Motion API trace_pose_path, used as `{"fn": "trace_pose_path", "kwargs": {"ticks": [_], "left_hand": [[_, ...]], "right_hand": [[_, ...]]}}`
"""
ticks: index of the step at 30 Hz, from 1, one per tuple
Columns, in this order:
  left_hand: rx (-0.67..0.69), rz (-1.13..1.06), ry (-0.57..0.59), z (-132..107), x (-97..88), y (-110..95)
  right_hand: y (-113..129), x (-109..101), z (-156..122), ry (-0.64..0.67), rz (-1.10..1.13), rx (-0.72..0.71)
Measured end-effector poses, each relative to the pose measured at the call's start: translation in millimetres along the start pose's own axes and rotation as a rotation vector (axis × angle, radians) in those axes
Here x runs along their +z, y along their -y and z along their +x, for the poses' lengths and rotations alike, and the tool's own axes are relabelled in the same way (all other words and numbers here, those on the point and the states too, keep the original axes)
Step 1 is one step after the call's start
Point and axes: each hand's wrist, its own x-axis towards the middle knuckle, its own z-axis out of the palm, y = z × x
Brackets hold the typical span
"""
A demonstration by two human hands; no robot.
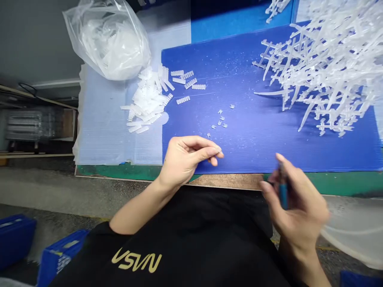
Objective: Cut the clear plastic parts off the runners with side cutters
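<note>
My left hand (188, 157) is above the front edge of the blue corrugated sheet (239, 83), thumb and fingers pinched on a small clear plastic piece (220, 150). Most of that piece is hidden by the fingertips. My right hand (299, 195), smeared by motion, is closed around a pair of blue-handled nippers (283, 191) off the table's front edge; the jaws are too blurred to read. Just beyond my left fingers lie several tiny clear clips (222, 118), loose on the sheet.
A tangled heap of translucent plastic sprues (332, 67) covers the right side. To the left are a pile of white comb-like strips (148, 97) and an open clear bag (110, 44) full of white pieces. Blue crates (61, 255) stand on the floor at lower left.
</note>
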Motion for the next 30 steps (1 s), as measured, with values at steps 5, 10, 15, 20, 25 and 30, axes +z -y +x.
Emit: {"fn": "trace_pose_path", "kwargs": {"ticks": [5, 10, 15, 20, 25, 30], "left_hand": [[0.038, -0.143, -0.016, -9.1, 6.5, 11.7], [0.058, -0.102, -0.013, -16.7, 7.0, 9.5], [0.056, -0.115, -0.015, -17.4, 9.5, 11.4], [0.066, -0.167, 0.016, -17.1, 13.0, 13.6], [0.062, -0.149, 0.0, -16.8, 14.5, 12.3], [0.102, -0.116, 0.008, -17.5, 12.8, 13.2]], "right_hand": [[21.6, 28.3, 20.1, 0.094, -0.08, -0.146], [31.1, 25.6, 21.4, 0.114, -0.17, -0.191], [32.2, 24.9, 17.8, 0.113, -0.211, -0.203], [32.3, 27.6, 17.1, 0.065, -0.282, -0.219], [34.0, 27.8, 19.4, 0.037, -0.315, -0.245], [34.5, 27.9, 18.1, 0.062, -0.314, -0.236]]}}
